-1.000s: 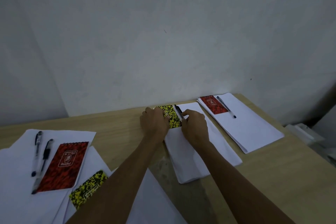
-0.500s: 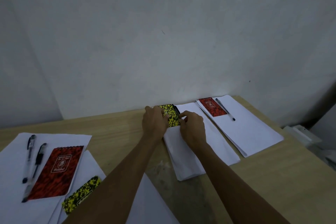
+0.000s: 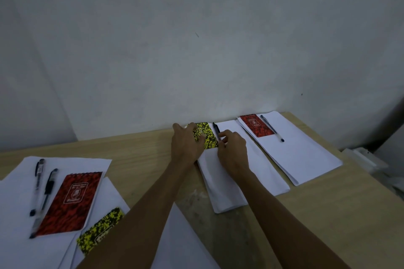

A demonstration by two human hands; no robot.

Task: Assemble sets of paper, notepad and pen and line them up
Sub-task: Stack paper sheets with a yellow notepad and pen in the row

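Observation:
A yellow-and-black notepad [image 3: 207, 137] lies at the far end of a white paper stack [image 3: 260, 170] in the middle of the table. My left hand [image 3: 185, 144] rests flat on the notepad's left side. My right hand [image 3: 232, 150] pinches a black pen [image 3: 216, 130] that lies along the notepad's right edge. To the right sits another paper stack [image 3: 306, 155] with a red notepad [image 3: 256, 125] and a pen [image 3: 272, 128] on it. At the left, loose sheets [image 3: 19, 203] carry a red notepad [image 3: 70, 201], two pens [image 3: 42, 190] and a yellow notepad [image 3: 98, 230].
The wooden table [image 3: 142, 155] stands against a plain grey wall [image 3: 196, 39]. Its right edge drops off beside a pale object [image 3: 367, 161] on the floor. Bare wood shows between the left sheets and the middle stack.
My hands stay on the yellow notepad and pen with small shifts. The notepad and pen have been nudged slightly toward the wall. The camera has tilted a little.

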